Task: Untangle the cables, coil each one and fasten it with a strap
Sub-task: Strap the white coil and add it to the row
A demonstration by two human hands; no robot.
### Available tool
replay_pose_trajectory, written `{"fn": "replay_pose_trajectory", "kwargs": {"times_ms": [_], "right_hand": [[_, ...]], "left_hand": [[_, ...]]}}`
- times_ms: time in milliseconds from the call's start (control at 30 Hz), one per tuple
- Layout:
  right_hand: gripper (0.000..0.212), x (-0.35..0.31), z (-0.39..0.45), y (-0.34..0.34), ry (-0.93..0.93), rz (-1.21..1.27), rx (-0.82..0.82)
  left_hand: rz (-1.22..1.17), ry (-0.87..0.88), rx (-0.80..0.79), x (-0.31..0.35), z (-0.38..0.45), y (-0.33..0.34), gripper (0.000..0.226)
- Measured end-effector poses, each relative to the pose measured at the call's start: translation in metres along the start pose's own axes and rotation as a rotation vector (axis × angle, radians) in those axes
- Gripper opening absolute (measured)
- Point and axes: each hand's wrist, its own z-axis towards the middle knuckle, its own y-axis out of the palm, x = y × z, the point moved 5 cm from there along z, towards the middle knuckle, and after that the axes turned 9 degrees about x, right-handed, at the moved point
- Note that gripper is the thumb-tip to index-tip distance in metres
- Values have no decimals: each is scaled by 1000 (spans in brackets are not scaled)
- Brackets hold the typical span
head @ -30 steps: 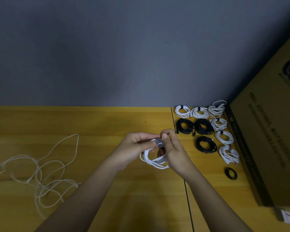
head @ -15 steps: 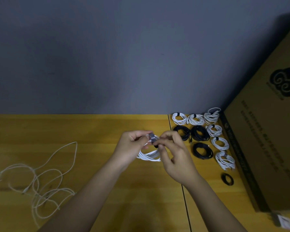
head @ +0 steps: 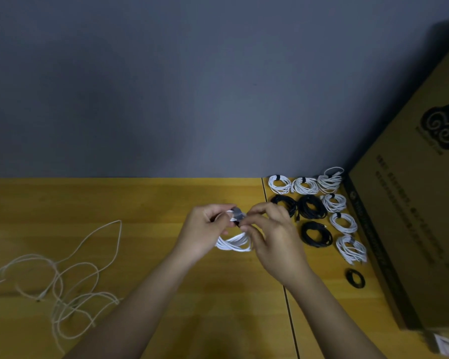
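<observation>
- Grey wall (head: 166, 86) fills the upper part of the view, meeting the far edge of the worktop.
- Yellow wooden worktop (head: 114, 203) runs across the lower part; a dark seam (head: 288, 307) crosses it from far edge to near edge, right of centre.
- Brown cardboard box (head: 412, 229) with a dark swirl logo and printed text stands along the right edge of the worktop.
- Loose white cable (head: 60, 281) sprawls in open loops near the left edge, well apart from both hands.
- Finished coils lie in the far right corner, between the seam and the box: six white bundles (head: 305, 185), each bound with a dark strap, and three black bundles (head: 312, 207) just beside them.
- Left hand (head: 205, 233) grips the far side of a white coil (head: 235, 243), fingers curled round it, held just left of the seam, towards the middle of the worktop.
- Right hand (head: 275, 242) pinches a dark strap (head: 237, 215) at the top of that coil, thumb and forefinger closed on it.
- Small black ring (head: 355, 278), which may be a rolled strap, lies beside the box, nearer than the bundles.
- White tag (head: 445, 345) lies blurred at the near right corner.
</observation>
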Motion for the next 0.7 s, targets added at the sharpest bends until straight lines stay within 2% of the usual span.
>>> {"fn": "replay_pose_trajectory", "kwargs": {"times_ms": [100,367,600,700], "right_hand": [[14,-9,-3,0,-130,-9,67],[6,-11,-3,-1,-232,46,22],[24,-15,1,-10,-378,19,78],[26,-12,6,-13,-362,13,61]], "left_hand": [[-8,35,-8,6,-1,2,27],[-30,76,-22,19,-3,5,27],[-77,1,-93,23,-4,5,24],[-143,-48,-155,25,-6,4,24]]}}
